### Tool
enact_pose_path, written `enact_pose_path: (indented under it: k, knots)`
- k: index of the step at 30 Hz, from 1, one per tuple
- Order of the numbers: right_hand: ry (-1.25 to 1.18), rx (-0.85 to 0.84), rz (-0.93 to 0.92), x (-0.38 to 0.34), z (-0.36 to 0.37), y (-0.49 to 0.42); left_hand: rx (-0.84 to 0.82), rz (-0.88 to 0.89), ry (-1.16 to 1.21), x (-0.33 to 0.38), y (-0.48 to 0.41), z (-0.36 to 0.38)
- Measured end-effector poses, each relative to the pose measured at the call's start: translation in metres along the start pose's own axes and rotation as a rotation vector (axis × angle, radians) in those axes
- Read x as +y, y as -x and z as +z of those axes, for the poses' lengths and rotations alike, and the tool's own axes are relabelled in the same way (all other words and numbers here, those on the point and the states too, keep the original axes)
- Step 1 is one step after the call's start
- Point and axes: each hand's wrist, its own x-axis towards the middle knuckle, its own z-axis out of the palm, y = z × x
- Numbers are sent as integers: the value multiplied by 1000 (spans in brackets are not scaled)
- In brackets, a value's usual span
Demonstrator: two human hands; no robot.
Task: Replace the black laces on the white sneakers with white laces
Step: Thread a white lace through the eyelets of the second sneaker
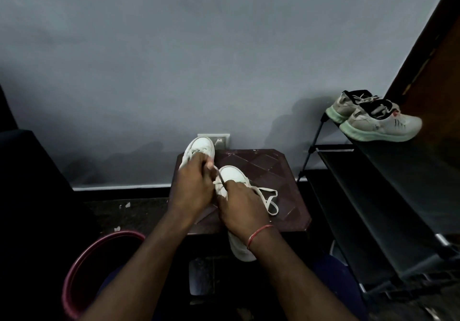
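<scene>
The left (pixel 202 146) of the two white sneakers stands at 11 o'clock on the dark worktop (pixel 268 168), toe to the wall. What shows of its lacing looks pale, so I judge it already relaced, though the left hand (pixel 193 186) hides most of it. That hand's fingers (pixel 207 165) are curled and pinch a white lace (pixel 267 190), drawing a strand up and away towards 11 o'clock.

The near sneaker (pixel 232 173) lies at the worktop's centre, heel hanging over the front edge at 6 o'clock. The right hand (pixel 242 208) covers its eyelets. Its fingers are bent down onto the lacing, and they seem to grip the other end of that strand, though the exact hold is hidden. Slack lace loops loose on the worktop at 3 o'clock of this sneaker.

No black lace is in sight anywhere. So the old laces look to be out, and the job seems late in its course. What is left is to finish threading and tightening the near sneaker and take up the slack. How many eyelets remain I cannot tell.

As for holders, a red-rimmed tub (pixel 119 233) sits on the floor at 7 o'clock of the view. Its inside is too dark to show any contents. At 3 o'clock stands a dark shoe rack (pixel 398 171), and on its top shelf rests a grey pair (pixel 378 121) of sneakers.
</scene>
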Motion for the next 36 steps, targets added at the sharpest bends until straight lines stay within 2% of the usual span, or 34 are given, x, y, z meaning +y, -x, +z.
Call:
enact_pose_path:
  k: [2, 4, 5, 6, 9, 11, 13, 14, 16, 18, 19, 21, 23, 25, 28, 30, 31, 33, 34, 36]
  knots:
    - [28, 24, 4, -1, 1, 0, 21, -52, 343, 22, -3, -12]
    - [20, 63, 26, -1, 2, 1, -89, -152, 705, 35, -2, -19]
    - [14, 72, 30, -1, 3, 0, -151, -168, 762, 37, 0, -21]
    - [21, 68, 32, -1, 4, 0, -207, -171, 691, 30, 3, -20]
    - [65, 42, 35, -1, 4, -2, -312, -123, 193, -2, 5, -10]
    - [80, 30, 33, -2, 4, -2, -446, -97, -114, -20, 7, -1]
    - [76, 15, 43, -3, 2, -2, -482, -218, -119, -29, 7, 8]
    - [68, 8, 51, -3, 1, -2, -474, -327, 4, -31, 8, 11]
    - [46, -4, 66, -4, -1, -2, -510, -442, 70, -35, 9, 19]
    - [18, -14, 80, -4, -3, -3, -653, -350, -51, -37, 6, 17]
    - [0, -16, 88, -4, -3, -2, -672, -244, -166, -38, 3, 13]
    - [-39, -6, 107, -4, -4, -3, -627, -54, -192, -35, -1, 3]
    - [-72, -4, 122, -4, -5, -2, -558, -36, 42, -32, 0, -2]
    - [-78, 6, 131, -4, -4, 0, -381, -107, 311, -27, 3, -5]
    - [-83, 50, 149, -3, -3, 0, -126, -235, 890, -9, 5, -10]
    - [-93, 45, 159, -3, -4, -1, -55, -303, 1251, 3, 1, -9]
    - [-94, 28, 152, -2, -4, -3, -34, -348, 1297, 5, 1, -5]
    - [-137, -3, 118, -1, -7, -5, -39, -433, 1089, 10, 4, 2]
    - [-201, 9, 104, 0, -10, -5, -56, -434, 875, 5, 6, 6]
    - [-355, 110, 141, 6, -23, -6, -95, -287, 357, -10, 7, 13]
